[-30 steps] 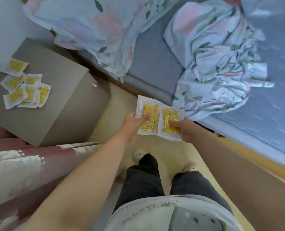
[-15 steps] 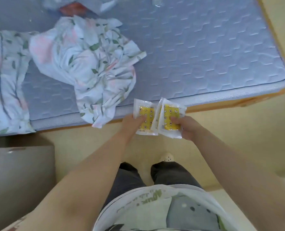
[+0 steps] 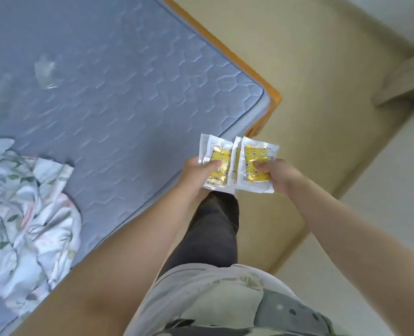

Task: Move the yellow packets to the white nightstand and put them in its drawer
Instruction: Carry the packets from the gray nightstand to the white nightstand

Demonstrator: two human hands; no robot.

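Yellow packets sit in two small stacks, carried in front of the body, above the floor by the bed's corner. Left hand pinches one stack, thumb on top; right hand pinches the other likewise. Nightstand not in view (I judge this the carry leg). To do it well: thumbs firm, stacks level, merge both into one hand before the drawer. Orange bed frame juts close, so I steer wide. Floral sheet and clear wrapper lie on the mattress.
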